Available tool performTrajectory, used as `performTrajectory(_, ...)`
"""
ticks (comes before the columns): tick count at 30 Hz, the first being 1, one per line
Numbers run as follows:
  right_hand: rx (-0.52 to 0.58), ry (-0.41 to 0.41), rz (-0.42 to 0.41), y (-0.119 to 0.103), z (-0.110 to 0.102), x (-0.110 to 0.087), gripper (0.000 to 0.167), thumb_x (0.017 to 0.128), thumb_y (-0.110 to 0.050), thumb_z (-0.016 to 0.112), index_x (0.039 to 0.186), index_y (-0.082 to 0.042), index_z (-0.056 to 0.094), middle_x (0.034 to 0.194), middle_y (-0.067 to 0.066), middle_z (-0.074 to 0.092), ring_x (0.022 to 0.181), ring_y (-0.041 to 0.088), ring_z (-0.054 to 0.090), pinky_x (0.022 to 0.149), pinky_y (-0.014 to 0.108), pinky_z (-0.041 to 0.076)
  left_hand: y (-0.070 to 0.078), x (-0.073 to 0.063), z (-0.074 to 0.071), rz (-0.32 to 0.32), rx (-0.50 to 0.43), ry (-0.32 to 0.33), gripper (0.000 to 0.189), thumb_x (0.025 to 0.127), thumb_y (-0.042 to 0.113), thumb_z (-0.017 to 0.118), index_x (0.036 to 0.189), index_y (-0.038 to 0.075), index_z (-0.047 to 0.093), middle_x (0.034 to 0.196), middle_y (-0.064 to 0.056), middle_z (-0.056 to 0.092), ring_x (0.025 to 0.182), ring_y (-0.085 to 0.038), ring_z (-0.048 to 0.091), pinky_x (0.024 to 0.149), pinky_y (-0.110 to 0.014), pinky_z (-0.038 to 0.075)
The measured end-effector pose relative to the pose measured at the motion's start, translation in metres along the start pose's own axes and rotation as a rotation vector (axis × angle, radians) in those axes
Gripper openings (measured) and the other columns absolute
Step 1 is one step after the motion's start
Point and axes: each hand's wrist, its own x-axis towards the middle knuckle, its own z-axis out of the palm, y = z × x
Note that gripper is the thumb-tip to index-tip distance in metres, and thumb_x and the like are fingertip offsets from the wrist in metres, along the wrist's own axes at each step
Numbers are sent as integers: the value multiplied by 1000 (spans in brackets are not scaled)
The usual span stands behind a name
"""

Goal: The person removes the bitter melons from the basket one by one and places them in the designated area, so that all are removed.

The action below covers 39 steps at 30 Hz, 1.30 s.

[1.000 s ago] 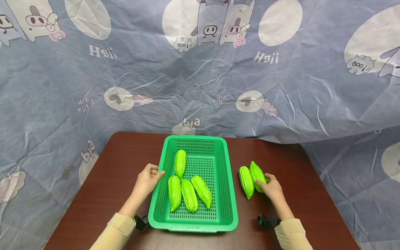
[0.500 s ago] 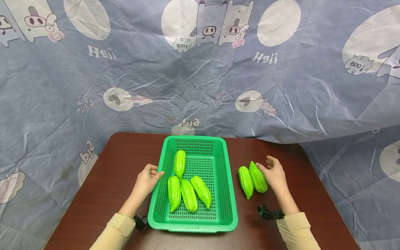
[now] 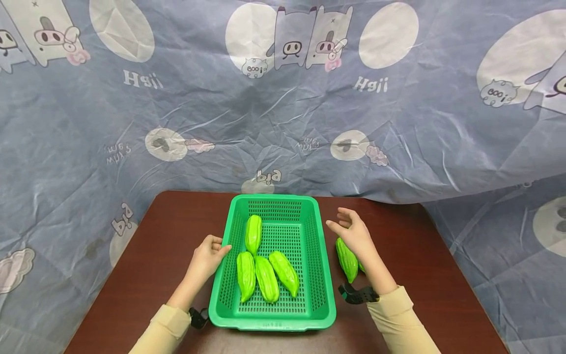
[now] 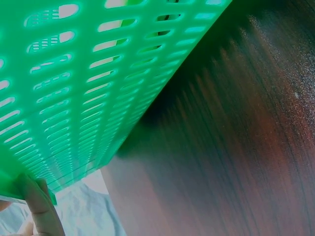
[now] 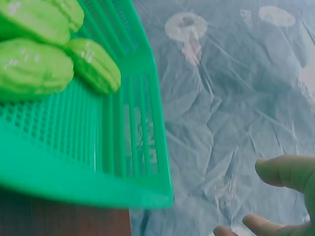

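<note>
A green plastic basket (image 3: 271, 324) with slotted walls stands in the middle of the table. Several bright green, ridged bitter melons (image 3: 284, 273) lie in its left and centre part; they also show in the right wrist view. My left hand (image 3: 205, 258) pinches the basket's left rim, and its fingers (image 4: 42, 206) curl at the edge in the left wrist view. Over the table just right of the basket is my right hand (image 3: 355, 237), fingers spread and holding nothing. Beneath it lies a bitter melon (image 3: 347, 263); another (image 3: 361, 267) is mostly hidden behind the forearm.
The dark red-brown table (image 3: 424, 275) extends to both sides of the basket. Behind it hangs a creased blue-grey cloth (image 3: 247, 103) with cartoon prints. Each wrist carries a black strap with a camera (image 3: 358, 294).
My right hand has let go of the right-hand loose bitter melon and moved up and left, toward the basket's right rim. The left hand stays at the rim. The view has tilted slightly up.
</note>
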Motion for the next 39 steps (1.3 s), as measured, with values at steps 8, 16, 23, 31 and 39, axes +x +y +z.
performTrajectory(8, -7, -49, -28, -13, 43, 3, 64, 95, -28, 66, 149, -9, 38, 147, 18, 46, 136, 38, 45, 105, 53, 44, -3, -1, 0, 22, 3, 5, 41, 96, 25, 66, 122, -4, 54, 107, -21, 62, 97, -34, 66, 72, -40, 55)
performTrajectory(16, -69, -138, -40, -11, 85, 3, 63, 92, -29, 70, 145, -7, 44, 141, 18, 52, 130, 40, 50, 99, 53, 48, -3, -1, 1, 28, 9, 8, 40, 96, 25, 66, 122, -3, 54, 105, -20, 63, 96, -33, 66, 71, -39, 55)
performTrajectory(23, -93, -180, -18, -5, 104, 7, 64, 90, -30, 73, 143, -4, 47, 137, 20, 55, 125, 41, 53, 94, 52, 51, -3, -1, 3, 34, 10, 11, 40, 96, 24, 66, 121, -4, 54, 105, -20, 63, 95, -33, 66, 71, -39, 55)
performTrajectory(31, -159, -245, 28, 5, 122, 11, 69, 87, -31, 76, 142, -2, 47, 134, 24, 56, 117, 41, 58, 88, 52, 52, -3, -2, 4, 24, 9, 18, 39, 95, 22, 67, 121, -4, 54, 104, -20, 64, 94, -32, 66, 71, -38, 56)
performTrajectory(39, -236, -279, 73, 15, 132, 13, 68, 84, -27, 78, 138, 2, 49, 128, 24, 58, 111, 39, 60, 86, 51, 52, -1, -2, 4, 26, 13, 27, 39, 95, 22, 67, 121, -4, 55, 105, -21, 63, 95, -33, 66, 73, -40, 56)
